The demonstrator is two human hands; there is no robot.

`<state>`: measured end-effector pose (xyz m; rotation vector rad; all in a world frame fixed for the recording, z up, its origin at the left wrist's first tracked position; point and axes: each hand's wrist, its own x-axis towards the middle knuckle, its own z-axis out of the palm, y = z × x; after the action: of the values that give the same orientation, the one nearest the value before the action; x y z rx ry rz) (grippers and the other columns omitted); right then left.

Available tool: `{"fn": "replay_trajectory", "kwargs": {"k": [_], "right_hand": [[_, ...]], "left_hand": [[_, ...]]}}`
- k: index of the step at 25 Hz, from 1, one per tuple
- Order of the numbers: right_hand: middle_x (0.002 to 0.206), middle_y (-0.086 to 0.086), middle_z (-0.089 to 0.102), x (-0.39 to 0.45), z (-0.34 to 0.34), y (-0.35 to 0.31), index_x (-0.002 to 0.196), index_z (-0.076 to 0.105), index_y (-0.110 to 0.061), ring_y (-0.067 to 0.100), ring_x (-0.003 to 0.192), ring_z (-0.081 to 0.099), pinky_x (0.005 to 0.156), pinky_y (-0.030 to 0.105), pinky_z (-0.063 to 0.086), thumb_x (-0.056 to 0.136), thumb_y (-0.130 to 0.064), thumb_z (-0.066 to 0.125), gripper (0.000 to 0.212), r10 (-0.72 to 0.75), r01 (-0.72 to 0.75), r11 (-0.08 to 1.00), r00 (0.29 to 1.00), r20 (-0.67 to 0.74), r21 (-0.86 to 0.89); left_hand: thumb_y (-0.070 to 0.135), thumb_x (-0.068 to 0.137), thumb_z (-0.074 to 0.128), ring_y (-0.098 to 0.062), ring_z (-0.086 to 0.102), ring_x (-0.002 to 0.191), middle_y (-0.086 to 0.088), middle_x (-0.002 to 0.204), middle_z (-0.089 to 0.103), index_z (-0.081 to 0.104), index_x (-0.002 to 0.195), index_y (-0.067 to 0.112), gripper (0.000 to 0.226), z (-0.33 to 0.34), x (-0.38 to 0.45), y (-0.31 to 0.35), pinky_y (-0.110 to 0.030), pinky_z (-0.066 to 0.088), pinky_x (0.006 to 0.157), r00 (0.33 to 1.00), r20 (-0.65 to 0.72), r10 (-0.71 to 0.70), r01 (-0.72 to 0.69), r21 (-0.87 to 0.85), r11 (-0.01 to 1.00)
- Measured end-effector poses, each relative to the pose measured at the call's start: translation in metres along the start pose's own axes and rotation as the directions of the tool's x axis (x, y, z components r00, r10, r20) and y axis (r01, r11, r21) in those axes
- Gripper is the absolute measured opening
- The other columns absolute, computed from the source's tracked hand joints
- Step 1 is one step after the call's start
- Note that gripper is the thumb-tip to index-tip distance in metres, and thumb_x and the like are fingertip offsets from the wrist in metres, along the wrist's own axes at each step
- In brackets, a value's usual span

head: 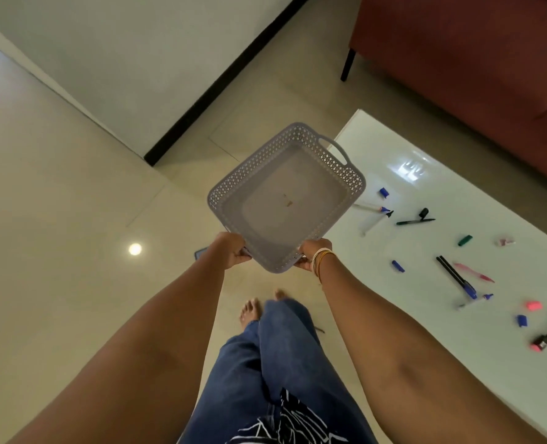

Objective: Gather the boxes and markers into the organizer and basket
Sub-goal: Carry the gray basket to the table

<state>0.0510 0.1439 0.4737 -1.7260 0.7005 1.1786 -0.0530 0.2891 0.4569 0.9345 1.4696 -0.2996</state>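
I hold a grey perforated plastic basket (pixel 286 197) out in front of me above the floor, to the left of the white table. My left hand (pixel 232 251) grips its near rim on the left and my right hand (pixel 313 253) grips the near rim on the right. The basket holds nothing. Several markers and loose caps lie scattered on the white table (pixel 425 174): a black marker (pixel 414 221), a white marker with a blue cap (pixel 369 207), a long black and blue pen (pixel 456 277), a pink pen (pixel 473 272), a green cap (pixel 464 240) and blue caps (pixel 397 266).
A dark red sofa (pixel 489 75) stands beyond the table at the upper right. A white wall with a black skirting strip (pixel 220 81) runs at the upper left. Beige floor tiles lie under me, with my bare feet (pixel 251 310) and jeans below the basket.
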Motion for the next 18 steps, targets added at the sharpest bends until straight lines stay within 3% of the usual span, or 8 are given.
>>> {"fn": "replay_trajectory", "kwargs": {"k": [2,5,7,10,15,18], "right_hand": [[0.099,0.021,0.062,0.015,0.0,-0.023,0.127,0.05,0.006,0.04,0.1,0.064,0.085,0.046,0.057,0.088,0.011,0.051,0.039,-0.003,0.003,0.999,1.0,0.004,-0.045],[0.09,0.019,0.067,0.039,-0.007,-0.057,0.117,0.058,0.006,0.04,0.094,0.067,0.087,0.05,0.057,0.083,0.011,0.058,0.034,0.02,-0.019,1.0,0.999,-0.045,0.025],[0.1,0.022,0.069,0.053,-0.014,-0.084,0.112,0.061,0.004,0.04,0.091,0.068,0.082,0.051,0.058,0.081,0.011,0.06,0.032,0.034,-0.03,0.998,0.997,-0.063,0.053],[0.106,0.022,0.069,0.068,-0.028,-0.118,0.11,0.062,0.002,0.038,0.084,0.067,0.07,0.046,0.06,0.082,0.012,0.06,0.03,0.04,-0.027,0.99,0.995,-0.093,0.14],[0.114,0.025,0.066,0.122,-0.044,-0.16,0.12,0.057,0.004,0.041,0.092,0.067,0.039,0.037,0.055,0.08,0.017,0.051,0.043,0.086,-0.026,0.942,0.983,-0.165,0.335],[0.115,0.024,0.065,0.16,-0.05,-0.179,0.121,0.053,0.003,0.044,0.099,0.065,0.048,0.044,0.059,0.083,0.014,0.049,0.039,0.129,-0.041,0.912,0.973,-0.191,0.409]], "left_hand": [[-0.013,0.092,0.043,-0.02,0.055,0.063,-0.013,0.07,0.055,0.053,0.073,-0.002,0.024,0.012,0.012,0.027,-0.037,0.052,0.092,1.0,-0.009,0.014,-0.013,0.031,0.999],[-0.014,0.089,0.048,-0.019,0.055,0.062,-0.013,0.07,0.055,0.054,0.073,-0.004,0.02,0.038,0.024,0.069,-0.036,0.053,0.09,1.0,-0.012,0.015,-0.014,0.086,0.996],[-0.013,0.088,0.052,-0.02,0.057,0.067,-0.013,0.078,0.057,0.057,0.091,-0.005,0.01,0.056,0.029,0.101,-0.035,0.052,0.083,0.999,0.014,0.052,-0.053,0.096,0.994],[-0.011,0.087,0.055,-0.024,0.06,0.081,-0.014,0.1,0.059,0.056,0.116,-0.003,0.03,0.085,0.04,0.138,-0.035,0.054,0.08,0.996,0.049,0.077,-0.084,0.142,0.986],[0.002,0.09,0.058,-0.03,0.067,0.089,-0.013,0.102,0.065,0.058,0.117,0.001,0.028,0.145,0.077,0.186,-0.04,0.059,0.078,0.988,0.033,0.154,-0.157,0.273,0.949],[0.014,0.089,0.058,-0.031,0.07,0.092,-0.013,0.111,0.068,0.06,0.117,0.008,0.029,0.18,0.108,0.198,-0.044,0.061,0.075,0.974,0.013,0.225,-0.21,0.417,0.884]]}}
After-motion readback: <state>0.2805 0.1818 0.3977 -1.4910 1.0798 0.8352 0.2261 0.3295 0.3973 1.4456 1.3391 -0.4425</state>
